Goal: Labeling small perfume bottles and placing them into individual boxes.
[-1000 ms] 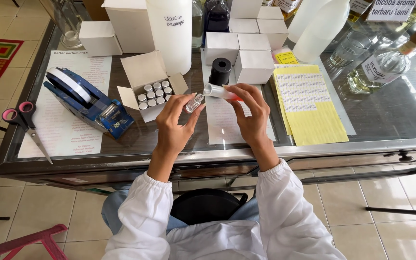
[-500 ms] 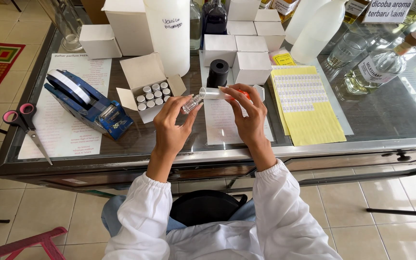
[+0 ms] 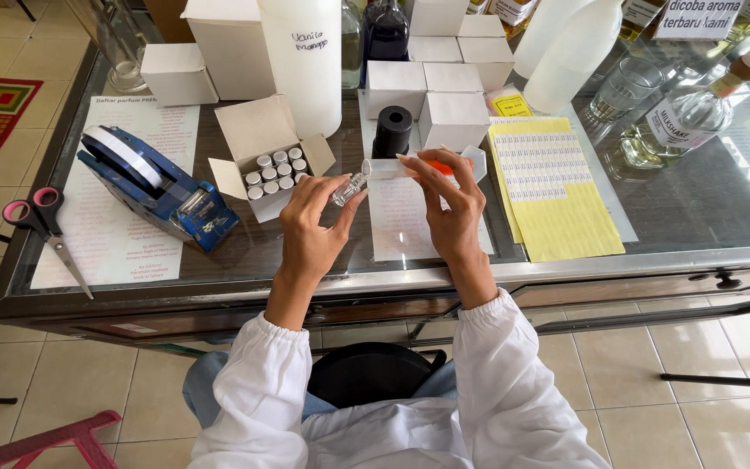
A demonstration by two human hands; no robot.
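My left hand [image 3: 312,227] holds a small clear glass vial [image 3: 349,188], tilted with its mouth toward the right. My right hand [image 3: 450,201] grips a plastic syringe [image 3: 392,167] with an orange plunger end, lying level, its tip close to the vial's mouth. Both hands hover over a printed sheet on the glass counter [image 3: 679,217]. Just left of them an open white box [image 3: 264,156] holds several capped vials. A black cylinder [image 3: 391,131] stands behind the syringe.
A blue tape dispenser [image 3: 154,187] and pink-handled scissors [image 3: 41,224] lie at the left. A yellow label sheet [image 3: 553,187] lies at the right. White boxes [image 3: 427,87], a tall white container [image 3: 305,61] and glass bottles [image 3: 687,117] crowd the back.
The syringe has swung level and its tip has come closer to the vial's mouth. Both hands rose slightly above the counter.
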